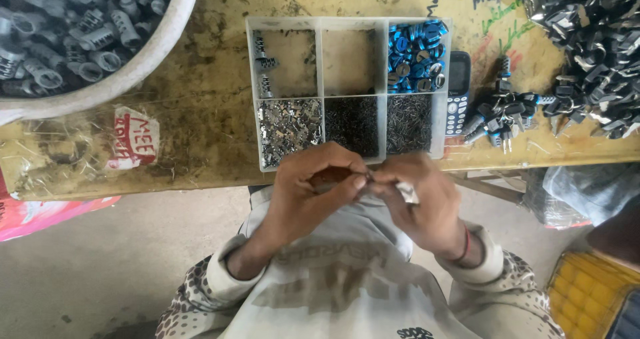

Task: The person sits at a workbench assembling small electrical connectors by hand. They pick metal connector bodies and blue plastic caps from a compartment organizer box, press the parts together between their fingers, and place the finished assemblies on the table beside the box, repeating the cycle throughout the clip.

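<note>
Light: soft daylight is falling evenly | Shadows: faint ones are lying under the hands | Glare: none | Focus: staying sharp, edges bending slightly

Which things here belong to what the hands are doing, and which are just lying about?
In use: left hand, right hand, small part pinched between them, compartment tray of parts.
Lying about: mobile phone, white basin, heap of finished pieces, yellow crate.

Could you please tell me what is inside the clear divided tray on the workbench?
The tray holds a few grey clips, blue caps, small metal pieces and thin dark pins. One top compartment looks empty. The hands cover its near edge.
</note>
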`<action>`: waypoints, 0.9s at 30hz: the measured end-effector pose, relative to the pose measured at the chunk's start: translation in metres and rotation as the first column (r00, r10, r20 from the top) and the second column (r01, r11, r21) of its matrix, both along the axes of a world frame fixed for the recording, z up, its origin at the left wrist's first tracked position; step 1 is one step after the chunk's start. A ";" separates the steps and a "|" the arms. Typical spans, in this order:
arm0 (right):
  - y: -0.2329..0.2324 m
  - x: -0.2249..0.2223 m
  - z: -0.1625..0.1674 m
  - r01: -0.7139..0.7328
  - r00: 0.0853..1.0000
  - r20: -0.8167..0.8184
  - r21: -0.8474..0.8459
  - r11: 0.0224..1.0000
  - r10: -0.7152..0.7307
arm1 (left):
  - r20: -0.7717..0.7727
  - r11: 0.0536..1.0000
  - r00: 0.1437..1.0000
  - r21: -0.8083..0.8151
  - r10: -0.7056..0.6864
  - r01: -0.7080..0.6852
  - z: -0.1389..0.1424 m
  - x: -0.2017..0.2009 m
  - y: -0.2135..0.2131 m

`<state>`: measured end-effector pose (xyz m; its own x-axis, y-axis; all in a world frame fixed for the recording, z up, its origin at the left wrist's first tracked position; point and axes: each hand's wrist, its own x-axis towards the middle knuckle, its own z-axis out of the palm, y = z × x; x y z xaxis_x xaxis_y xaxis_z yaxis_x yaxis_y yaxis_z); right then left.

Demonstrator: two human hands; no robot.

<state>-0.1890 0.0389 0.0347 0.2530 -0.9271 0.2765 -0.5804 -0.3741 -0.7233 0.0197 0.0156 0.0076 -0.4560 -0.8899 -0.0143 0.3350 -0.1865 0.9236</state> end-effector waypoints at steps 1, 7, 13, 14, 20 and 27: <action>-0.003 0.000 -0.002 -0.023 0.999 -0.049 -0.059 0.998 0.020 | -0.028 0.998 0.999 0.049 -0.028 0.029 -0.003 0.001 -0.001; -0.017 -0.016 -0.013 -0.285 0.941 0.198 0.016 0.959 0.276 | 0.003 0.980 0.994 0.166 -0.109 0.107 -0.013 0.002 -0.002; -0.073 -0.007 0.009 -0.177 0.984 0.040 0.154 0.972 0.173 | -0.198 0.965 0.980 0.261 0.029 0.024 -0.023 0.005 -0.004; -0.092 0.004 0.015 -0.168 0.982 -0.073 0.110 0.980 0.177 | -0.193 0.968 0.981 0.250 0.019 0.030 -0.024 0.006 -0.004; -0.178 0.091 -0.006 -0.481 0.772 -0.622 -0.431 0.763 0.135 | -0.250 0.969 0.967 0.228 -0.037 0.096 -0.027 0.008 -0.007; -0.136 0.010 0.000 -0.338 0.941 0.160 0.413 0.846 0.298 | -0.445 0.957 0.885 0.289 0.139 -0.005 -0.020 0.002 -0.010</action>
<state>-0.1790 -0.0971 0.0349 0.5481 -0.8311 -0.0940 -0.4107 -0.1695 -0.8959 0.0219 0.0051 -0.0121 -0.4059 -0.9115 -0.0660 0.7280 -0.3661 0.5796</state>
